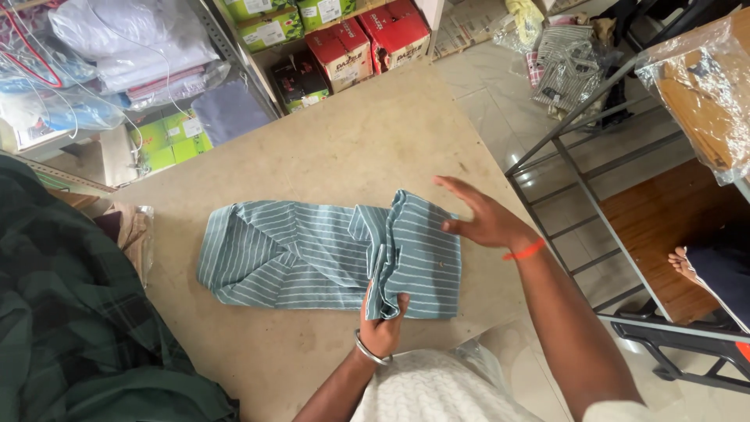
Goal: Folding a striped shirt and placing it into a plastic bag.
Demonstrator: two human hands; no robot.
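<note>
This looks like a clothing shop or its stockroom. Metal shelves (234, 59) at the back carry stacked red boxes (367, 39), green boxes (168, 141) and garments sealed in clear plastic bags (129, 39), and more folded clothes (566, 66) lie in a heap on the tiled floor (500, 109). A wide plain counter (336, 141) fills the middle with a striped shirt (312, 254) spread on it, and another plastic-wrapped garment (703, 94) sits on a metal rack (578, 164) beside it.

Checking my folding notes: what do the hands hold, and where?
The left hand pinches the striped shirt at its folded near edge; the right hand holds nothing, flat by its right side.
</note>
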